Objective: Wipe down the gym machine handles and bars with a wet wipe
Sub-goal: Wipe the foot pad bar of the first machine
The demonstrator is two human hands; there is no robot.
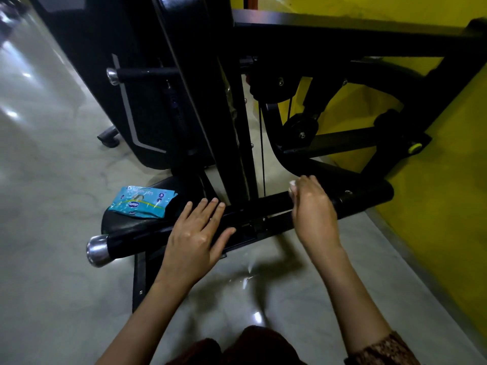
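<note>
Right hand (313,206): fingers curled round a bunched white wet wipe (292,186), pressed to the black padded bar (369,193). Left hand (196,234): fingers straight, flat on the same bar, steadying. The wipe is best wrapped round the cylinder and stroked toward the chrome end cap (98,250). Wipe pack (142,204): glossy teal, on the seat (118,225).

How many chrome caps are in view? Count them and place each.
2. The near cap ends the bar under the left hand; the upper cap ends a short bar higher up. More may be hidden behind the frame.
</note>
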